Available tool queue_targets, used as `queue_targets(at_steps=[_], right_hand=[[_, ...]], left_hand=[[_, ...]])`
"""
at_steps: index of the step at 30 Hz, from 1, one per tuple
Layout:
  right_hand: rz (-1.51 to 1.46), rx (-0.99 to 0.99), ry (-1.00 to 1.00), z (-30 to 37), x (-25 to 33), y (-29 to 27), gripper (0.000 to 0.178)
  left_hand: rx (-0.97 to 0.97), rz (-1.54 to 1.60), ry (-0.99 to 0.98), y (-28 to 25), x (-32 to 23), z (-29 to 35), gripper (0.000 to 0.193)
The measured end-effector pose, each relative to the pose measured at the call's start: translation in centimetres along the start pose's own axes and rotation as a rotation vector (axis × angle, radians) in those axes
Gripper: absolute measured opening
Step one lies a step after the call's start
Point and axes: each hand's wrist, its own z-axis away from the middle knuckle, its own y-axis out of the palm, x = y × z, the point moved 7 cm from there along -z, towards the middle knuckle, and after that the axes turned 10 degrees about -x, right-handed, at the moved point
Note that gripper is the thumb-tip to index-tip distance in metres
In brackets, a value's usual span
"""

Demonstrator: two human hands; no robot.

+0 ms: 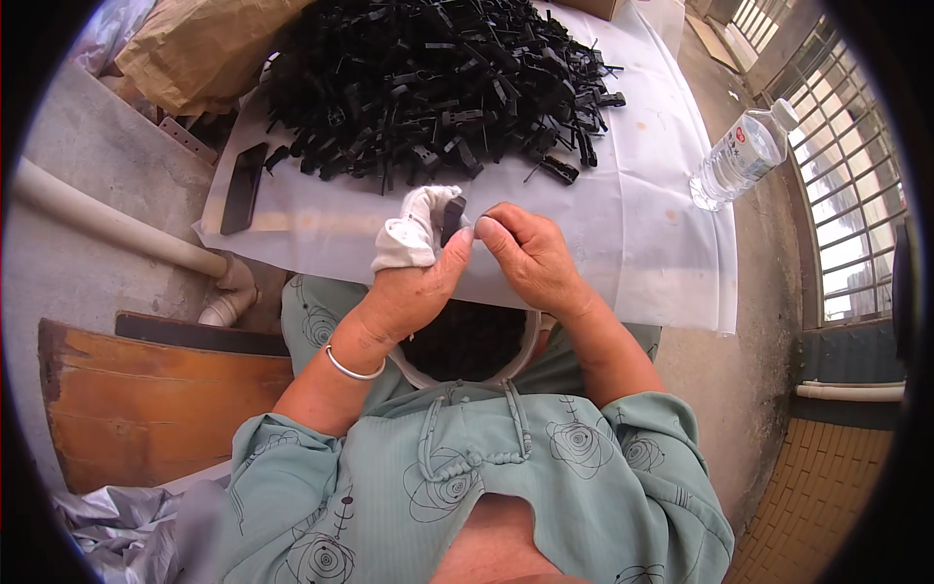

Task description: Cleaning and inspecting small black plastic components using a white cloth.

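Note:
My left hand (416, 287), its fingers covered by a white cloth glove (402, 241) with the thumb bare, is closed on a small dark plastic piece (452, 216). My right hand (530, 255) is bare and meets it from the other side. Its thumb and forefinger pinch together beside the piece; what lies between their tips is too small to make out. Beyond both hands a large heap of black plastic parts (438, 92), some with thin stems, covers the far table. Below my wrists a pale bucket (532, 339) holds more dark pieces.
A white plastic sheet (642, 234) covers the table. On its left lies a dark phone (244, 190); on its right stands a clear water bottle (744, 154). A brown paper bag (199, 58) sits far left, above a pipe (117, 219). Wooden boards (161, 404) lean at the left.

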Motion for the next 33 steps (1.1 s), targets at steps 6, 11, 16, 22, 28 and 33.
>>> queue_targets(at_steps=[6, 11, 16, 22, 28, 33], right_hand=[[0.311, 0.046, -0.204, -0.1, 1.4, -0.8, 0.010], [0.154, 0.012, -0.158, -0.3, 1.4, -0.8, 0.009], [0.114, 0.012, -0.057, -0.5, 0.9, -0.9, 0.013], [0.210, 0.113, -0.198, -0.1, 1.4, 0.4, 0.024], [0.224, 0.054, -0.149, 0.0, 1.1, 0.9, 0.023], [0.611, -0.140, -0.157, -1.6, 1.5, -3.9, 0.018]], left_hand=[[0.042, 0.415, -0.517, -0.5, 1.4, -0.1, 0.029], [0.253, 0.239, -0.485, 0.5, 0.1, 0.4, 0.029], [0.294, 0.220, -0.442, 1.4, 0.2, 0.5, 0.023], [0.207, 0.069, -0.176, 1.4, -0.3, 0.1, 0.022], [0.131, -0.128, -0.006, 0.8, -1.1, 0.2, 0.021], [0.374, -0.402, 0.042, -0.5, -2.6, -0.1, 0.027]])
